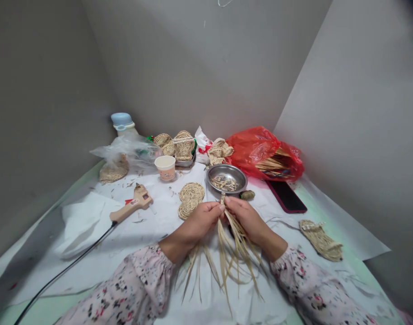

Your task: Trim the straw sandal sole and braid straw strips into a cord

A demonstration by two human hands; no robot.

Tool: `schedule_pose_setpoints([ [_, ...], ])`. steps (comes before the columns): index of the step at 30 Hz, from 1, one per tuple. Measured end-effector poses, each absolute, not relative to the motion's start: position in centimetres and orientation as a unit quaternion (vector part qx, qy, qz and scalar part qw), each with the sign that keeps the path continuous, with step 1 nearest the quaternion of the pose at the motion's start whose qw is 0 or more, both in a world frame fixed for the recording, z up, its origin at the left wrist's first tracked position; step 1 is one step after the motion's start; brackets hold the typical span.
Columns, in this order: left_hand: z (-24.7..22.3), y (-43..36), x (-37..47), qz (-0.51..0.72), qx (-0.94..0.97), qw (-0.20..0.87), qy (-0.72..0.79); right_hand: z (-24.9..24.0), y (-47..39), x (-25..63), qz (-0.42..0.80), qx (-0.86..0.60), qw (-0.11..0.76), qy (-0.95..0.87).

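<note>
My left hand (pixel 206 219) and my right hand (pixel 245 216) meet at the middle of the table, fingers pinched on the top of a bundle of straw strands (pixel 238 253). A short braided end pokes up between the fingertips. Loose strands hang down and spread toward me over the white paper. Just left of my left hand lies a woven straw sole (pixel 192 198) with two coiled rounds. Behind the hands sits a metal bowl (pixel 227 176) with straw scraps in it.
A glue gun (pixel 133 203) with a black cord lies left, near a paper cup (pixel 165 168). Behind are a clear plastic bag (pixel 132 151), woven pieces (pixel 184 146) and a red bag (pixel 260 151) of straw. A phone (pixel 287 197) and small woven slipper (pixel 320 240) lie right.
</note>
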State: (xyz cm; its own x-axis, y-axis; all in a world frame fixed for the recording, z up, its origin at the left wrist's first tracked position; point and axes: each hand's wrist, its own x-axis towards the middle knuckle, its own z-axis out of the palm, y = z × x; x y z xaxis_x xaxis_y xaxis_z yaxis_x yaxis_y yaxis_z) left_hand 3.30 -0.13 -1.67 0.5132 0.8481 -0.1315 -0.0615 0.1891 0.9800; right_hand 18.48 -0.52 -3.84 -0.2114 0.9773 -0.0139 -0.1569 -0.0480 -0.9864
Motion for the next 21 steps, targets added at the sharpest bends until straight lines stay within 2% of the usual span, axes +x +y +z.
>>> schedule_pose_setpoints([
  [6, -1.1, 0.1, 3.2, 0.336, 0.49, 0.731, 0.336, -3.1, -0.8, 18.1, 0.592, -0.407, 0.439, -0.54],
  [12, -3.4, 1.1, 3.4, 0.338, 0.508, 0.726, 0.318, -3.6, -0.6, 17.9, 0.59, -0.429, 0.428, -0.534],
  [21, -5.6, 2.4, 2.9, 0.354, 0.6, 0.592, 0.406, -4.4, -0.1, 18.0, 0.498, -0.499, 0.433, -0.562],
])
